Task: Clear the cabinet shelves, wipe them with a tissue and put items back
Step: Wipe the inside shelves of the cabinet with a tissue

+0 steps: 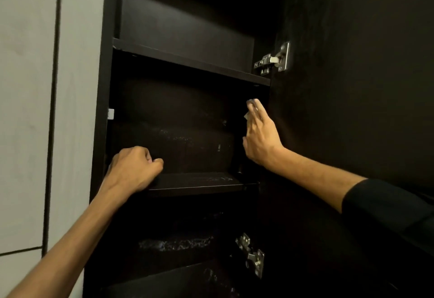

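Wall: I see pale panels (25,109) at the far left, split by dark seams, running right up to the cabinet's side.
Cabinet: tall, narrow and dark (103,86), standing open; its door (352,74) swings out on the right and closes off that side.
Room: I have the middle bay free between the two hands; the bay above it looks deep and bare.
Shelves: the upper shelf (187,62) slopes across at hinge height; the middle shelf (199,186) shows a thin pale front edge and light dusty streaks; more streaks lie on the boards below.
Left hand: my left hand (133,168) has its fingers curled into a fist, resting at the left end of the middle shelf's front edge; I cannot tell whether anything is inside it.
Tissue: a small pale tissue (247,115) peeks out beside the fingertips, against the right inner wall.
Right hand: my right hand (260,137) has its fingers nearly straight, pressing the tissue to that wall.
Hinges: one metal hinge (273,59) above, another (252,254) below.
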